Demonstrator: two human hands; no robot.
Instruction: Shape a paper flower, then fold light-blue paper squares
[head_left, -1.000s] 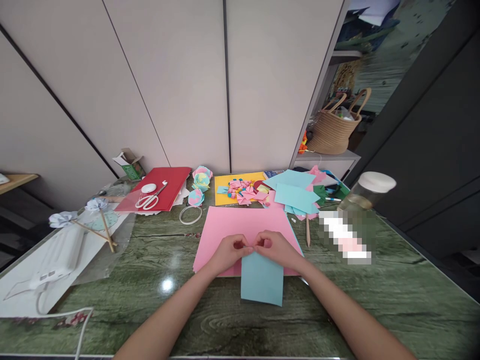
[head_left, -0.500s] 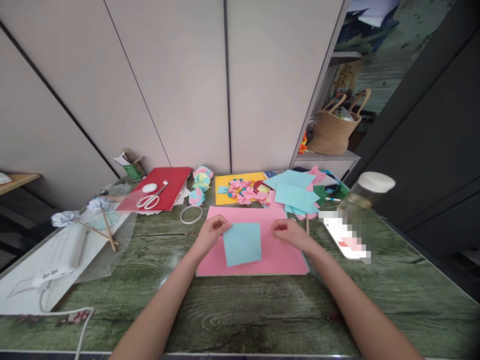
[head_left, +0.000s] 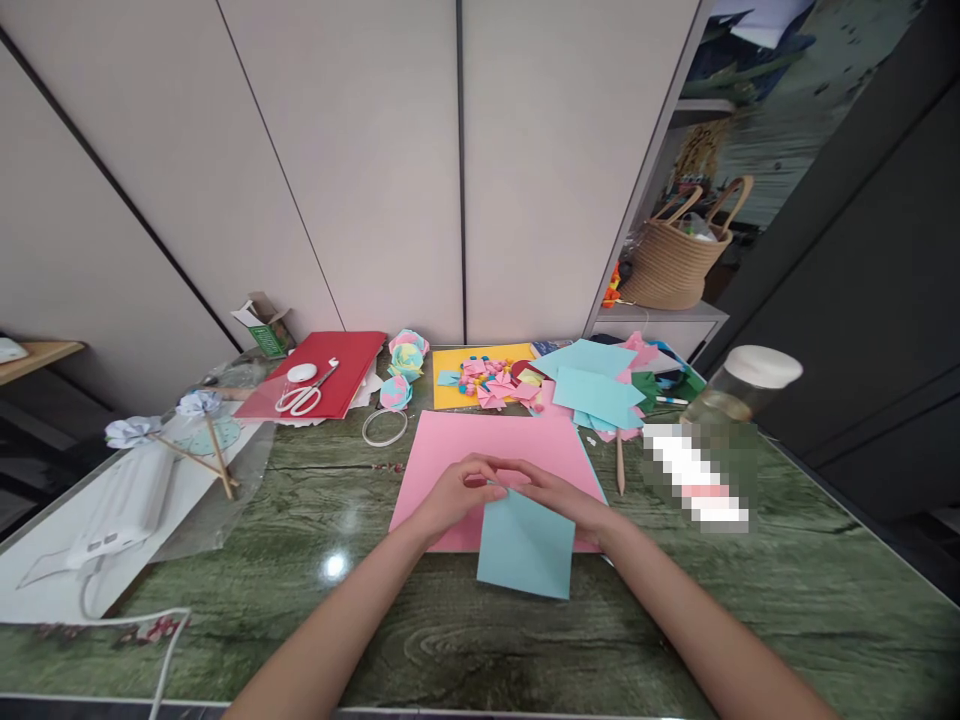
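A square sheet of light-blue paper [head_left: 527,545] hangs tilted toward me, above the near edge of a pink paper sheet [head_left: 442,450]. My left hand [head_left: 465,492] pinches its top left corner between thumb and fingers. My right hand [head_left: 562,498] reaches in along the sheet's upper edge, and its fingertips meet those of my left hand at that corner. The blue sheet hides part of my right fingers. Under both hands, the pink sheet lies flat on the green wood-patterned table [head_left: 420,630].
Scissors [head_left: 300,398] rest on a red folder [head_left: 352,365] at the back left. Small folded pieces [head_left: 487,380] cover a yellow sheet. More blue paper [head_left: 600,392], a wooden stick [head_left: 620,465] and a lidded jar [head_left: 739,385] are on the right. A power strip [head_left: 124,510] lies left.
The blue sheet has come nearer and turned, dropping past the pink sheet's near edge. My right hand has moved left from apart to meet my left hand at the corner.
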